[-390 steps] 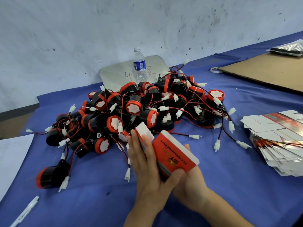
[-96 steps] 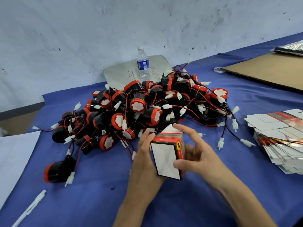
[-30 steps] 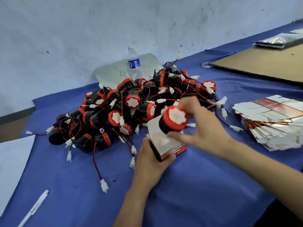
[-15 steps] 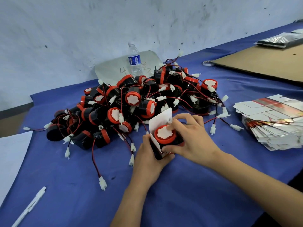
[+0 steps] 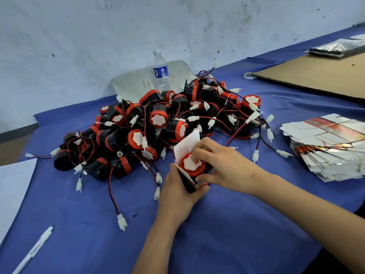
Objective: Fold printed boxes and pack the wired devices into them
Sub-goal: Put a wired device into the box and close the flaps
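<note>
Your left hand (image 5: 177, 191) is wrapped around the box (image 5: 189, 184), fingers curled on its far side and thumb on the near side, holding it upright on the blue tablecloth (image 5: 217, 234). The box's white top flap (image 5: 186, 145) stands open, leaning away from you towards the pile.

Your right hand (image 5: 223, 165) is on the wired device (image 5: 190, 165) that sits in the mouth of the box. The fingers are curled over its white face and red rim, and the thumb lies along the near edge, so this hand grips the device. The device is partly inside: its red end and white face show above the box opening, while the black body is hidden by the box walls. Its red wire runs out from behind your right hand towards the pile.

The pile of devices (image 5: 158, 123) lies just beyond your hands, a tangle of black and red housings, red and black wires and white connectors. One loose connector (image 5: 121, 224) lies near your left forearm.

To your right, well apart from the box, sits the fanned stack of flat boxes (image 5: 331, 153) (printed side partly showing red). Behind the pile a water bottle (image 5: 161, 72) stands upright against a grey panel (image 5: 130, 86) leaning on the wall. A cardboard sheet (image 5: 316, 76) covers the far right of the table. A white pen (image 5: 33, 252) lies at the lower left, near a sheet of white paper (image 5: 13, 184).
</note>
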Tool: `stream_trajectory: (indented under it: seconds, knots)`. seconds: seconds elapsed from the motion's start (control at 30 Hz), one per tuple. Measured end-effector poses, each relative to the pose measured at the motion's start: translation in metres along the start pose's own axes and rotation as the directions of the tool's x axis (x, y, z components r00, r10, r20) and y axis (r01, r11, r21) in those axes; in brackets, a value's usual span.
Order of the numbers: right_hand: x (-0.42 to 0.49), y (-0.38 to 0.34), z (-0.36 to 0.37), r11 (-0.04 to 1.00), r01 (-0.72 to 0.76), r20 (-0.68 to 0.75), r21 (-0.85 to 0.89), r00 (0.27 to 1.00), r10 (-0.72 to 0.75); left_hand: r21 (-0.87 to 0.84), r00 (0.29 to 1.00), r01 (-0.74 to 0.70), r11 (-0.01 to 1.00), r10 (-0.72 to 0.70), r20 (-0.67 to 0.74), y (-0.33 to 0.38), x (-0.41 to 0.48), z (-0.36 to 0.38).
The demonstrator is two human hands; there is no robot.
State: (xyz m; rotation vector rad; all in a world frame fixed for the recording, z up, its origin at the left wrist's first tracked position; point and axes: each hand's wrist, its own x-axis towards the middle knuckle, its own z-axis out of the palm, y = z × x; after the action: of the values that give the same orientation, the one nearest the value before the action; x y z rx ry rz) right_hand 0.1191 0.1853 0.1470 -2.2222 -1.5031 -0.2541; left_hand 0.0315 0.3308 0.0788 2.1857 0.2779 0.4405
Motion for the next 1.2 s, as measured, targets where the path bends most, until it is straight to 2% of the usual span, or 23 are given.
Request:
stream_trajectory:
  seconds: [0.2,0.27,0.3,0.33,0.37,0.4,0.43,0.47,0.5,0.53,0.57,0.6,0.63,0.7,0.77,0.83,0.9,0.97,1.1,1.2]
  knots:
    - [-0.004,0.010,-0.003,0.993,0.012,0.137,-0.118,0.991,0.004,-0.109,0.991,-0.125,0.986,0.118,-0.068,0.003,-0.002,0.000]
    - [-0.007,0.009,-0.007,0.995,0.064,-0.021,-0.083,0.998,-0.066,-0.105,0.988,-0.134,0.985,0.124,-0.094,0.003,-0.003,0.000]
    - [-0.010,0.007,-0.007,0.996,0.060,-0.213,-0.065,0.974,-0.073,-0.109,0.987,-0.133,0.985,0.122,-0.108,0.002,-0.002,0.000]
    - [-0.013,0.006,-0.008,1.000,0.013,-0.453,-0.007,0.892,-0.014,-0.118,0.987,-0.129,0.985,0.116,-0.113,0.001,-0.001,0.000]
    - [-0.017,0.006,-0.009,0.990,-0.058,-0.655,0.130,0.745,0.130,-0.125,0.988,-0.122,0.985,0.108,-0.114,0.000,-0.001,0.000]
    - [-0.021,0.007,-0.008,0.936,-0.108,-0.750,0.336,0.570,0.335,-0.131,0.988,-0.118,0.984,0.103,-0.115,0.000,0.000,0.000]
    - [-0.023,0.007,-0.006,0.820,-0.124,-0.717,0.559,0.425,0.553,-0.141,0.988,-0.117,0.983,0.101,-0.114,0.001,0.000,0.000]
    - [-0.024,0.007,-0.003,0.657,-0.143,-0.575,0.740,0.372,0.729,-0.152,0.989,-0.117,0.982,0.100,-0.113,0.001,0.000,-0.001]
    - [-0.025,0.010,0.002,0.498,-0.185,-0.399,0.847,0.396,0.827,-0.158,0.989,-0.116,0.981,0.098,-0.112,0.002,0.000,-0.001]
    - [-0.025,0.012,0.006,0.370,-0.239,-0.233,0.898,0.455,0.859,-0.158,0.989,-0.115,0.981,0.098,-0.108,0.002,0.001,-0.001]
    - [-0.026,0.015,0.009,0.304,-0.278,-0.124,0.911,0.518,0.846,-0.150,0.989,-0.117,0.982,0.103,-0.103,0.002,0.000,0.000]
    - [-0.025,0.016,0.010,0.294,-0.281,-0.091,0.914,0.564,0.821,-0.140,0.989,-0.121,0.983,0.108,-0.101,0.002,0.000,0.000]
    - [-0.022,0.016,0.009,0.350,-0.264,-0.134,0.899,0.595,0.793,-0.132,0.989,-0.123,0.984,0.110,-0.101,0.001,0.000,0.000]
    - [-0.016,0.011,0.006,0.543,-0.239,-0.291,0.805,0.638,0.713,-0.122,0.989,-0.121,0.985,0.109,-0.101,0.000,0.000,0.001]
    - [-0.013,0.005,0.006,0.744,-0.256,-0.410,0.617,0.703,0.582,-0.110,0.989,-0.123,0.986,0.113,-0.097,0.000,-0.001,0.002]
    - [-0.011,-0.003,0.007,0.878,-0.228,-0.449,0.421,0.789,0.420,-0.079,0.986,-0.146,0.986,0.138,-0.096,0.001,-0.001,0.003]
    - [-0.012,-0.007,0.012,0.928,-0.182,-0.414,0.326,0.855,0.313,-0.058,0.983,-0.166,0.984,0.160,-0.093,0.001,-0.002,0.004]
    - [-0.011,-0.008,0.017,0.954,-0.189,-0.365,0.234,0.892,0.266,-0.049,0.981,-0.176,0.983,0.171,-0.087,0.001,-0.002,0.004]
    - [-0.004,-0.002,0.023,0.953,-0.287,-0.347,0.100,0.887,0.303,-0.054,0.983,-0.163,0.985,0.158,-0.090,0.001,-0.002,0.003]
    - [0.002,-0.004,0.020,0.976,-0.216,-0.390,0.038,0.896,0.214,-0.053,0.986,-0.146,0.988,0.141,-0.085,0.000,-0.002,0.003]
